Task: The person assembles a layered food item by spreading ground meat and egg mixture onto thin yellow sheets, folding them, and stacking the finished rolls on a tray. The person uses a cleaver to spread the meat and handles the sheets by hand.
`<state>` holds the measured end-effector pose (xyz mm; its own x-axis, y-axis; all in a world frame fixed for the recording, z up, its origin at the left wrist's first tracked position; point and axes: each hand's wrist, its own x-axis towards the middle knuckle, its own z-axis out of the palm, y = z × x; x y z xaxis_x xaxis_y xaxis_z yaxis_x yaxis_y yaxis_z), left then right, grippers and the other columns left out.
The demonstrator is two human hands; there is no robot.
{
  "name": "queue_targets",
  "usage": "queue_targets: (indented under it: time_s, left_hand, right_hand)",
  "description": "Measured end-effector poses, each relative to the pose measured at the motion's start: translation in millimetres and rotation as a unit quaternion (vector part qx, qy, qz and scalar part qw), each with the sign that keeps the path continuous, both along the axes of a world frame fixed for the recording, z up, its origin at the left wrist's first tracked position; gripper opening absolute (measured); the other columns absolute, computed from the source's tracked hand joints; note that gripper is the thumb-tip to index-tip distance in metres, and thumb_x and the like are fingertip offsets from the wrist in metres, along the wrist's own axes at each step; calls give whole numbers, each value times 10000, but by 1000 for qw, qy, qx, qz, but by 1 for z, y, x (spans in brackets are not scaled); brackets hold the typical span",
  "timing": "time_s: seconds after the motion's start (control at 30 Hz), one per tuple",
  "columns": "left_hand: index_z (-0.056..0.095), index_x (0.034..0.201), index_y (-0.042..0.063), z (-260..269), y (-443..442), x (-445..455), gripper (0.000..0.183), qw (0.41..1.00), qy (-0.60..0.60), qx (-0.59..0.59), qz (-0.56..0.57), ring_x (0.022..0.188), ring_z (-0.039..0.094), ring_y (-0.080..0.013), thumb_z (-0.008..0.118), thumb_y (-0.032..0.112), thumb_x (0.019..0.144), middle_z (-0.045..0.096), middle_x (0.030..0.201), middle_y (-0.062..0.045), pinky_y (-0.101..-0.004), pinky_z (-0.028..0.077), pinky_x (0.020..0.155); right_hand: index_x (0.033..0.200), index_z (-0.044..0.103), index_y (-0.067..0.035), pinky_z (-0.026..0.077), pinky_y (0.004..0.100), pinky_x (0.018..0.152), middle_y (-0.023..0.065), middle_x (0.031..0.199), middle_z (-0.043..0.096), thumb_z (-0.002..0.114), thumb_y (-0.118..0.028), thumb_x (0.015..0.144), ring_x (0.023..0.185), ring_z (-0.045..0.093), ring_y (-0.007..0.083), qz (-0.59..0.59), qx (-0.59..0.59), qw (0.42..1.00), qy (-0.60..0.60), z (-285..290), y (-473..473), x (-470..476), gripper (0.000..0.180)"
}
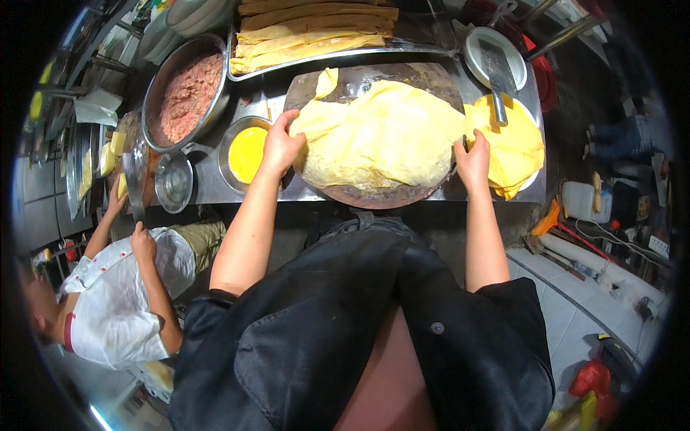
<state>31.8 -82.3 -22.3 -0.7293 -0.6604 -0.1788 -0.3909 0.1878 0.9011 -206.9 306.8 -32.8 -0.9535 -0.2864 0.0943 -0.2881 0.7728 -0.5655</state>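
Note:
A wide, thin yellow sheet (377,134), perhaps cooked egg, is spread over a round, dark chopping board (372,200). My left hand (283,141) pinches its left edge between thumb and fingers. At the opposite edge, my right hand (473,161) grips it near the plate. A small torn piece of sheet (326,83) lies at the board's upper left. Folded yellow sheets (509,151) are heaped on a white plate (533,180) to the right. Across that heap and a white bowl (471,46) rests a cleaver (497,70), handle towards me.
Left of the board stand a metal bowl of beaten egg (247,155), an empty-looking metal bowl (174,182) and a large bowl of minced meat (191,99). Behind, a metal tray (345,54) holds long rolls (318,27). A co-worker in white (118,296) cuts with a knife (133,183) at far left.

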Motion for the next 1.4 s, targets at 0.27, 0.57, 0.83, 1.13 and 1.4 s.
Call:
queue_targets:
  time_s: [0.27,0.57,0.83,1.13,1.4]
  left_hand:
    - [588,1404,76,10,-13,0,547,974,-108,-197,28,1018,666,-351,682,40,867,678,1092,-174,-425,535,921]
    - [672,1165,94,27,77,22,370,863,-119,-389,-299,1047,622,-336,741,150,806,649,1099,-129,-478,514,877]
    - [681,1012,88,16,130,18,233,830,51,-414,-371,917,623,-304,694,108,780,623,913,-85,-421,512,792]
    - [727,1027,83,32,112,15,218,884,2,-230,-408,961,673,-380,669,122,820,672,957,-151,-474,561,842]
    - [708,1149,21,36,29,-64,329,948,-94,-273,-131,1072,681,-396,687,248,911,711,1117,-223,-476,545,956]
  right_hand:
    - [1436,472,85,544,384,906,234,1187,659,791,-244,861,978,691,299,-54,-109,982,-143,-38,24,13,736]
    - [1287,590,43,553,447,861,233,1101,668,723,-164,904,958,674,398,36,-13,998,57,7,-1,23,455]
    - [978,653,-68,530,465,822,138,954,620,757,-136,837,944,623,380,454,8,891,-6,46,-46,101,188]
    - [874,617,-46,524,482,762,156,866,623,676,-95,831,867,628,395,474,51,878,-36,50,-51,98,88]
    - [945,654,-29,532,480,801,178,914,648,671,-112,878,924,641,403,380,45,919,-92,63,-41,109,108]
